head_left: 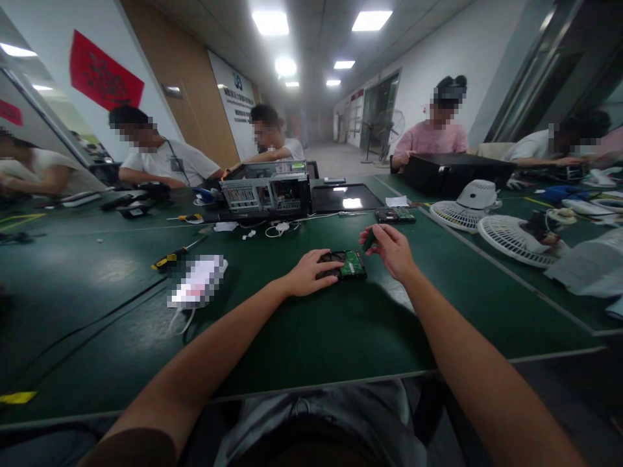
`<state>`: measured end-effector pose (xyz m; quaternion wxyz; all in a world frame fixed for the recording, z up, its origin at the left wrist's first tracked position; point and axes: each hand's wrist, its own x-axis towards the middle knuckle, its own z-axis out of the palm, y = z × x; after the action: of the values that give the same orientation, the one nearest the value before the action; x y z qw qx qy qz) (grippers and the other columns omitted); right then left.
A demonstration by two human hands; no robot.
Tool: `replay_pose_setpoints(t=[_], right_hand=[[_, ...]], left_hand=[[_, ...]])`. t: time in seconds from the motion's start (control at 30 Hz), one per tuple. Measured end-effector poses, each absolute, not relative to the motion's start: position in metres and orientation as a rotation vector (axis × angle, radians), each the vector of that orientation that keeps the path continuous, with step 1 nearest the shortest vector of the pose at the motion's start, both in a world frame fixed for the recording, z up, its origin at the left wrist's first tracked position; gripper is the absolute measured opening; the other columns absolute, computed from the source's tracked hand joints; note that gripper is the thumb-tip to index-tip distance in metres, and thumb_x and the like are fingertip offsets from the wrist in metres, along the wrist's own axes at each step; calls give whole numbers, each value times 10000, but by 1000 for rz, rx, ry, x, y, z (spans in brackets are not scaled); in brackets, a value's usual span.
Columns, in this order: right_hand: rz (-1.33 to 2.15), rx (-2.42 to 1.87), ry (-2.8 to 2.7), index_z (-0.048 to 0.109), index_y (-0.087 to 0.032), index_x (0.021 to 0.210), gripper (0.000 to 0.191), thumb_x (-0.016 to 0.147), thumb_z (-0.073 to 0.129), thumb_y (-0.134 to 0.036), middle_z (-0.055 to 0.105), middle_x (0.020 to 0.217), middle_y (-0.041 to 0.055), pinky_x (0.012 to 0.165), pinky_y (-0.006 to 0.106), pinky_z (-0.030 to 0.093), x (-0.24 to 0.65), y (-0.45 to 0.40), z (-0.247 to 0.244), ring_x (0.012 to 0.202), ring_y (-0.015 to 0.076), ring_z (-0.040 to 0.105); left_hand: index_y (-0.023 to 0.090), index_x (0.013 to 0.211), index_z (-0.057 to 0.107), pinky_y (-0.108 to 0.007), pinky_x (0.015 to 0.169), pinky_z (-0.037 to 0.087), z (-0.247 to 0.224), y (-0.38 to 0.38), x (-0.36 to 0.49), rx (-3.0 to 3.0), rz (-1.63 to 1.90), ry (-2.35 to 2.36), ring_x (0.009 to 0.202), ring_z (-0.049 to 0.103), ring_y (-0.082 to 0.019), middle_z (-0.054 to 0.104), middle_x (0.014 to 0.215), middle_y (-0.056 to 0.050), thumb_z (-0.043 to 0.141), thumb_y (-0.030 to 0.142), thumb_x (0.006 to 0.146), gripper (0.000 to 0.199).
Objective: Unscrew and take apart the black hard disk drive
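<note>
On the green table (292,350), steady the hard drive (354,274), lying flat with its circuit board (352,262) up, under the spread, open fingers of the left hand (310,275), pressing only lightly to spare the exposed parts. Just beyond its far right corner, pinch the small dark piece (369,241) by its edges between thumb and fingertips of the right hand (395,251), moving slowly enough to avoid dropping it or scraping the board.
</note>
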<state>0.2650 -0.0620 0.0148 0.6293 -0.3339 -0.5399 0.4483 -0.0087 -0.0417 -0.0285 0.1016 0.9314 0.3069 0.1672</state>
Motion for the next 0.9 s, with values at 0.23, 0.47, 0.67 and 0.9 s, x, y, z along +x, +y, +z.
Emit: replay_pose_setpoints(t=[0.23, 0.47, 0.67, 0.9], right_hand=[[1076, -745, -1194, 731, -229, 986, 372, 892, 678, -585, 762, 979, 78, 551, 272, 539, 268, -59, 12, 844, 215, 728], [1027, -782, -1244, 737, -250, 1023, 296, 886, 713, -511, 753, 1033, 60, 538, 248, 512, 271, -59, 13, 844, 190, 702], [1003, -793, -1263, 770, -247, 1041, 279, 898, 709, -479, 749, 1044, 67, 536, 240, 504, 271, -60, 14, 852, 180, 686], [1052, -760, -1252, 743, -237, 1005, 301, 878, 729, -510, 762, 1036, 73, 537, 263, 531, 268, -63, 16, 875, 213, 725]], left_hand=[[432, 1497, 509, -600, 1208, 282, -28, -42, -10, 2744, 484, 908, 1468, 330, -358, 289, 1637, -57, 517, 576, 1014, 504], [449, 1498, 503, -627, 1203, 281, -28, -41, -9, 2730, 472, 911, 1466, 328, -377, 284, 1646, -46, 519, 585, 1011, 506], [439, 1494, 513, -624, 1202, 288, -26, -43, -9, 2724, 493, 904, 1463, 336, -375, 295, 1645, -45, 534, 569, 1009, 503], [430, 1489, 522, -599, 1213, 281, -28, -42, -9, 2743, 509, 895, 1467, 336, -360, 296, 1643, -44, 536, 566, 1009, 499]])
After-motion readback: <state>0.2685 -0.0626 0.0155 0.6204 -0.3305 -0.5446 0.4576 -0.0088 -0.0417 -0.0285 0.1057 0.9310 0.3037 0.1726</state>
